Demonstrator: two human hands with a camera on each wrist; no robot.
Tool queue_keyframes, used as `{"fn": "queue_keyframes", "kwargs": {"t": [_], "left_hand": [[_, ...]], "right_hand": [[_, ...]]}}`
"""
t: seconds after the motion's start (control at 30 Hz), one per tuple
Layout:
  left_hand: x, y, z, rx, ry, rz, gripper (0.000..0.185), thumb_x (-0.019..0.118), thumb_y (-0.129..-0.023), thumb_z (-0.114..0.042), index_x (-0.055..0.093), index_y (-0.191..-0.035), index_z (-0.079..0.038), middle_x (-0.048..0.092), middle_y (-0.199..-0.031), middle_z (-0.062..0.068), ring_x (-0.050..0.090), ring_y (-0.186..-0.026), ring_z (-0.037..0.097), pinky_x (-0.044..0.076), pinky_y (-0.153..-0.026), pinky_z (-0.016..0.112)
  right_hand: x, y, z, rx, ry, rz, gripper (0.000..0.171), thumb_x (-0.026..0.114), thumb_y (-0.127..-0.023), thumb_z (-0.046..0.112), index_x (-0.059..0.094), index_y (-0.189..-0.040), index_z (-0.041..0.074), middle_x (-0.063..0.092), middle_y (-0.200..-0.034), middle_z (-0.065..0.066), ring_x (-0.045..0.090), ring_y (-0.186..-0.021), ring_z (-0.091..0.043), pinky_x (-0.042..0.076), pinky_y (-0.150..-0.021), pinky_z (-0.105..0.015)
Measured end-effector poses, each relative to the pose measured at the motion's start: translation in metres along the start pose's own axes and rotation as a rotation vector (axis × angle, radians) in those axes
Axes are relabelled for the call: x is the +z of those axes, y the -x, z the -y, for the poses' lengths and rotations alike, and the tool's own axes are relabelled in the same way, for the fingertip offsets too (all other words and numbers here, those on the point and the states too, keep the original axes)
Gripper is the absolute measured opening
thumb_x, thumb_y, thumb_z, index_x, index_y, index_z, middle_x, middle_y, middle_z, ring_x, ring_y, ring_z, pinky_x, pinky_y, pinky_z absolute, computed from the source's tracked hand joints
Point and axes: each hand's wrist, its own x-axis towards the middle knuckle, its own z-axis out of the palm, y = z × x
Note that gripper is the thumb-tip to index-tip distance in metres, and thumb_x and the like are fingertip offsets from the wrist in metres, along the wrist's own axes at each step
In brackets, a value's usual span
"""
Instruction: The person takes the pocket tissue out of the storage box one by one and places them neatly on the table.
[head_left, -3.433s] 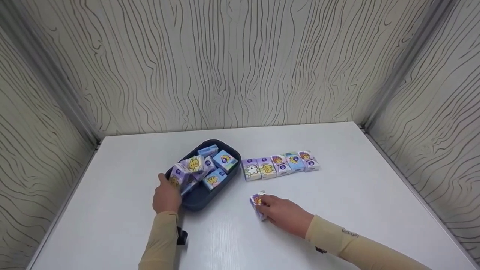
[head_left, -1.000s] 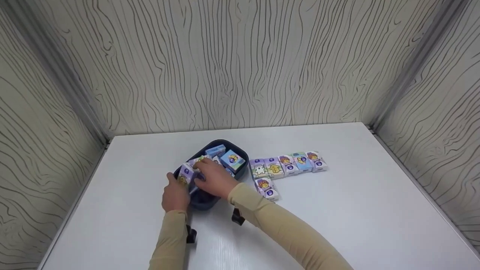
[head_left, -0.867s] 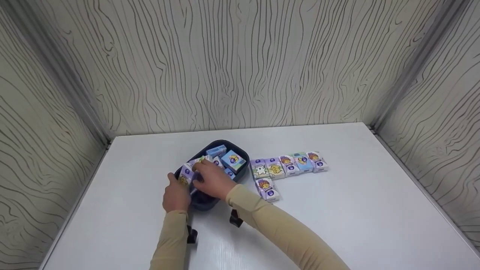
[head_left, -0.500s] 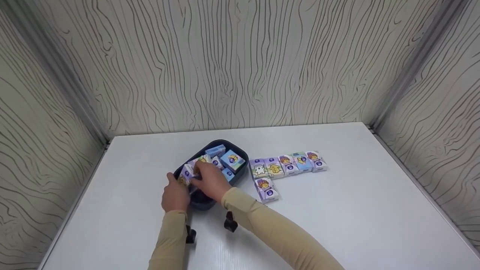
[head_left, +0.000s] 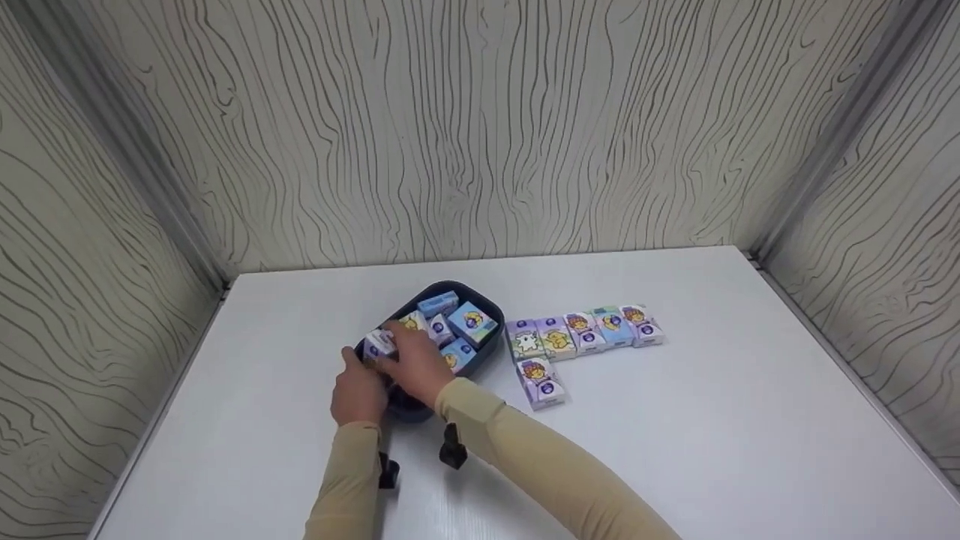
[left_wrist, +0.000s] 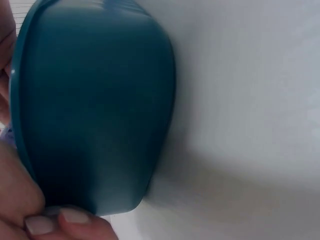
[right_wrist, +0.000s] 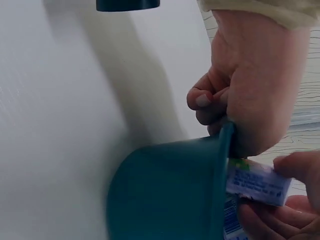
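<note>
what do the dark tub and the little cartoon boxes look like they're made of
The dark tub looks like moulded plastic: smooth teal-blue wall, thin rim, rounded corners, a soft satin sheen. The little cartoon boxes look like thin printed card, with crisp folded edges and flat colour pictures; whether the print is glossy is hard to tell. The box in the right hand shows the same.

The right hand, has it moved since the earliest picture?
Yes. The right hand went left, from the table into the dark tray.
</note>
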Motion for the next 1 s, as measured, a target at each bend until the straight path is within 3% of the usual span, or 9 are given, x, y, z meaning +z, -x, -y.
{"fn": "queue_keyframes", "kwargs": {"t": [0.17,0.33,0.53,0.8,1.0], "left_hand": [[0.001,-0.002,0.001,-0.019,0.005,0.011,0.054,0.050,-0.092,-0.016,0.029,-0.139,0.002,0.064,-0.093,0.031,0.064,-0.073,0.037,0.046,-0.056,0.049],[-0.002,-0.001,-0.002,-0.040,-0.012,0.010,0.052,0.042,-0.093,-0.011,0.027,-0.141,0.001,0.063,-0.096,0.031,0.064,-0.076,0.039,0.046,-0.059,0.050],[-0.001,0.000,-0.002,-0.053,-0.001,0.028,0.053,0.041,-0.093,-0.010,0.026,-0.142,0.001,0.063,-0.098,0.031,0.064,-0.078,0.040,0.046,-0.061,0.051],[-0.002,0.002,-0.002,-0.050,-0.006,0.039,0.055,0.041,-0.092,-0.008,0.024,-0.144,0.001,0.063,-0.096,0.032,0.062,-0.072,0.038,0.045,-0.059,0.051],[-0.003,0.002,-0.003,-0.058,-0.011,0.031,0.050,0.036,-0.094,-0.009,0.025,-0.142,0.000,0.062,-0.101,0.033,0.063,-0.076,0.038,0.046,-0.061,0.050]], "right_hand": [[-0.003,0.001,-0.002,-0.016,0.029,-0.009,0.049,0.064,-0.092,0.016,0.047,-0.138,0.009,0.056,-0.129,-0.006,0.052,-0.117,-0.015,0.040,-0.098,-0.032],[-0.010,0.002,-0.007,-0.039,0.060,0.018,0.046,0.067,-0.089,0.014,0.052,-0.133,0.008,0.059,-0.124,-0.005,0.055,-0.110,-0.013,0.044,-0.093,-0.031],[-0.025,0.005,-0.016,-0.124,0.089,0.056,0.040,0.067,-0.088,0.012,0.058,-0.126,0.008,0.061,-0.119,-0.004,0.057,-0.103,-0.010,0.045,-0.087,-0.027],[-0.060,0.016,-0.031,-0.226,0.046,0.063,0.038,0.065,-0.086,0.009,0.060,-0.124,0.008,0.064,-0.109,-0.001,0.058,-0.085,-0.008,0.048,-0.072,-0.024],[-0.098,0.030,-0.043,-0.225,-0.018,0.041,0.038,0.064,-0.087,0.008,0.059,-0.125,0.011,0.063,-0.111,0.001,0.059,-0.093,-0.010,0.048,-0.079,-0.025]]}}
